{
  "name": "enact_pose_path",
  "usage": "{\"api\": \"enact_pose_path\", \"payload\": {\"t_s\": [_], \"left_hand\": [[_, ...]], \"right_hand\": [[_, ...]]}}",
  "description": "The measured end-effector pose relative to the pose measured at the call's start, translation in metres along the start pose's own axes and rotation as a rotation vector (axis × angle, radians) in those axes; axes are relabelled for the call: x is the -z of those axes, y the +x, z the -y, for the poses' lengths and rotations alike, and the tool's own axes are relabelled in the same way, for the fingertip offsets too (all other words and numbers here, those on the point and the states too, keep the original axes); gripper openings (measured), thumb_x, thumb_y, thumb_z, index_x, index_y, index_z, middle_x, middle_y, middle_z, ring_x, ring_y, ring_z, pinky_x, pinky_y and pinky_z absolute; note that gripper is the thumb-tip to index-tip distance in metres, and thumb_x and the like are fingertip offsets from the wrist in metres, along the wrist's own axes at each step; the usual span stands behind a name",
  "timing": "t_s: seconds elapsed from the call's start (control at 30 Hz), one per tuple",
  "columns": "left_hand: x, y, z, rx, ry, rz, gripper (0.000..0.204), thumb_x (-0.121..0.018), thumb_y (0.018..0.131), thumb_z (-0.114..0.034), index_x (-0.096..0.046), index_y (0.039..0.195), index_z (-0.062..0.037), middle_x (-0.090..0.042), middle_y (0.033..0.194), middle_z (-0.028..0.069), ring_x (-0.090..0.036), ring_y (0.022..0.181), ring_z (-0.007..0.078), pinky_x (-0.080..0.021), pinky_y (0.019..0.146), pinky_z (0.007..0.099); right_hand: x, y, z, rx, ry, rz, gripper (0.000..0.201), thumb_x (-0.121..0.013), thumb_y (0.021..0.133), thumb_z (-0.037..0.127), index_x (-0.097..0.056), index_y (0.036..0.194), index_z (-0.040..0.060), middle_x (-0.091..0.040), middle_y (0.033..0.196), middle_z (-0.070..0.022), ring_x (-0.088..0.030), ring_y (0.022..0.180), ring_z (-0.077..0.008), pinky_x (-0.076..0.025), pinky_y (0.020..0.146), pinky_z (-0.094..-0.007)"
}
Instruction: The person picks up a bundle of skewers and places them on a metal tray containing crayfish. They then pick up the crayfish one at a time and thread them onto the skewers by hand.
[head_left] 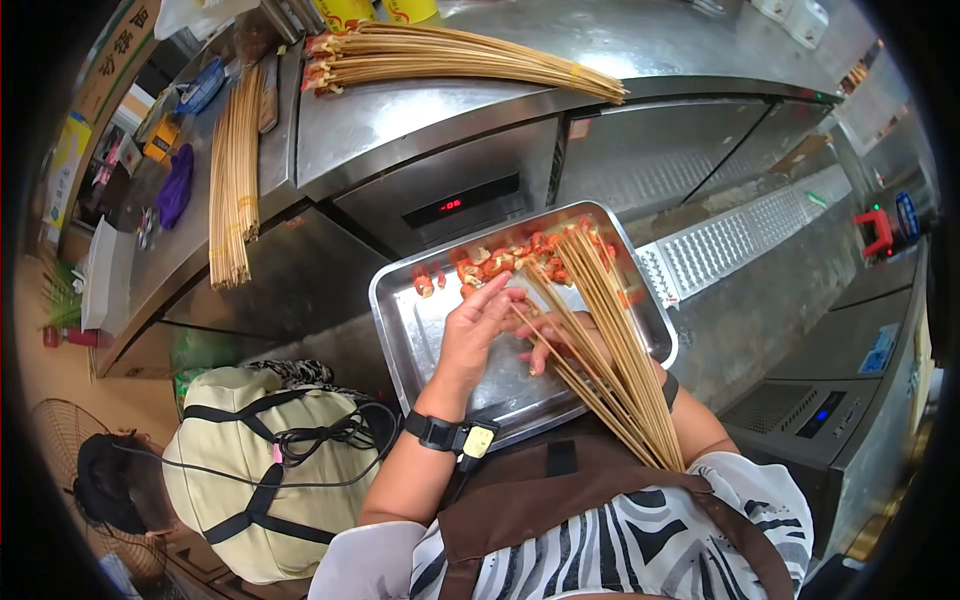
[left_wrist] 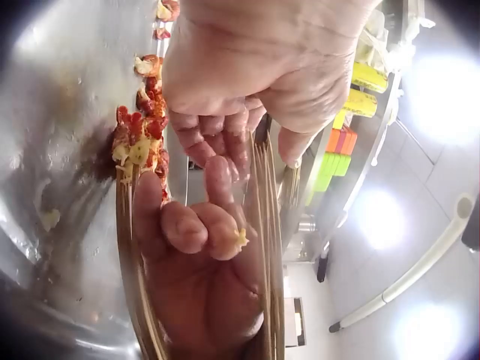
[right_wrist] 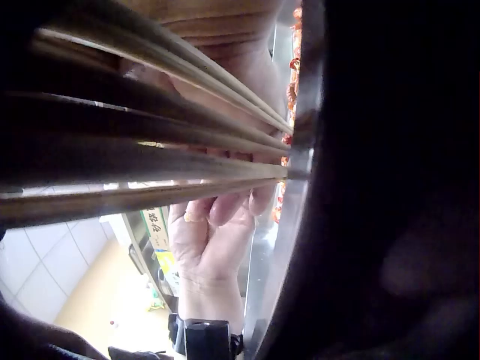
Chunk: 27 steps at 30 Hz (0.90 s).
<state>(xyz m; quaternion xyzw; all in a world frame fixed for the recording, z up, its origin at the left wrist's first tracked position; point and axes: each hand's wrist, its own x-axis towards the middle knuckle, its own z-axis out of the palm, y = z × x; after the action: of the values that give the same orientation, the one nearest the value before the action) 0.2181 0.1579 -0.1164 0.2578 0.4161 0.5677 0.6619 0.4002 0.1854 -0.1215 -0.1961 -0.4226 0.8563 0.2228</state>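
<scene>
Together, two hands (head_left: 478,318) and sticks (head_left: 622,375) overhang one tray (head_left: 415,335).

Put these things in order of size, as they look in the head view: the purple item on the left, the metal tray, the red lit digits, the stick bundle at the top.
Largest to smallest:
1. Metal tray
2. Stick bundle at the top
3. Purple item
4. Red lit digits
</scene>
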Motion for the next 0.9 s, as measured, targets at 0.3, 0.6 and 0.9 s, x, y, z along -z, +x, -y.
{"api": "enact_pose_path", "payload": {"t_s": [0.3,0.6,0.9], "left_hand": [[-0.001,0.002,0.005,-0.052,0.215,-0.033,0.044,-0.058,0.085,-0.006,-0.042,0.125,0.004,-0.064,0.09,0.0104,-0.06,0.079,0.0127,-0.048,0.071,0.0241],[0.023,0.014,0.009,-0.049,0.417,-0.131,0.036,-0.055,0.085,-0.007,-0.048,0.12,0.0014,-0.063,0.096,0.0127,-0.061,0.086,0.0187,-0.048,0.076,0.0303],[0.072,0.028,0.006,-0.42,1.686,-0.605,0.029,-0.054,0.079,-0.006,-0.057,0.108,-0.0029,-0.055,0.107,0.0151,-0.05,0.101,0.0318,-0.041,0.086,0.0388]], "right_hand": [[-0.005,0.004,0.005,-0.02,0.059,-0.052,0.048,-0.045,0.093,0.03,-0.037,0.128,-0.0011,-0.058,0.079,-0.0058,-0.057,0.077,-0.0134,-0.039,0.093,-0.0343],[0.011,0.004,-0.013,-0.082,0.062,-0.06,0.029,-0.054,0.088,0.017,-0.046,0.112,0.0031,-0.055,0.083,-0.0041,-0.058,0.07,-0.0094,-0.048,0.081,-0.0288],[0.003,0.007,-0.005,-0.148,0.086,-0.093,0.038,-0.055,0.087,0.012,-0.044,0.122,0.001,-0.057,0.075,-0.004,-0.056,0.06,-0.0075,-0.048,0.073,-0.0217]]}}
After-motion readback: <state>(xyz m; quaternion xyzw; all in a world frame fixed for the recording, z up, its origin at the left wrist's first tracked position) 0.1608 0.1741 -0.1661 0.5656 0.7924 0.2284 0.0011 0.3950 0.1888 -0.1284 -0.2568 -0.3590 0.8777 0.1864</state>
